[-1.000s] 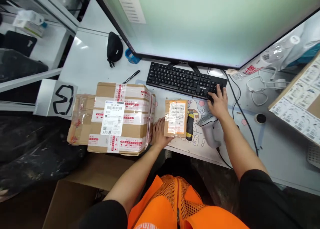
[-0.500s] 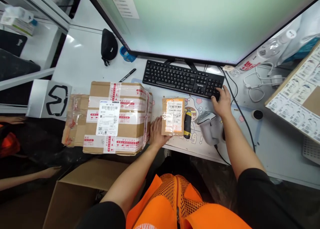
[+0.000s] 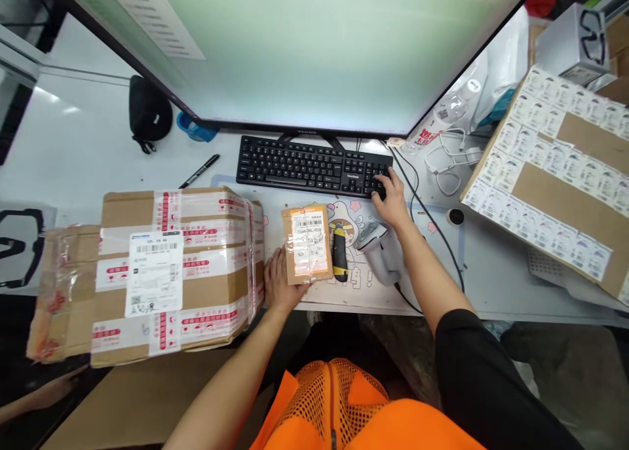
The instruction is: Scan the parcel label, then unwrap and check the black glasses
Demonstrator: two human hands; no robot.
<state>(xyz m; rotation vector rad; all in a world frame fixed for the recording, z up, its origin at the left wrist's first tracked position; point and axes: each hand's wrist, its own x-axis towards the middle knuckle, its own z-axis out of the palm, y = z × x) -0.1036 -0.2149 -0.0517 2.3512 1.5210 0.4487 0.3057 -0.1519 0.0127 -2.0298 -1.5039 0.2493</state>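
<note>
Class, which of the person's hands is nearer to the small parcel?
Left. The left hand grips the small parcel at its near-left corner. The right hand rests on the keyboard at its right end, up and right of the parcel, apart from it.

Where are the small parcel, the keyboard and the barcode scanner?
small parcel point(image 3: 307, 243), head view, on its white label.
keyboard point(image 3: 299, 165), head view, on the middle keys.
barcode scanner point(image 3: 375, 242), head view, on its grey body.
</note>
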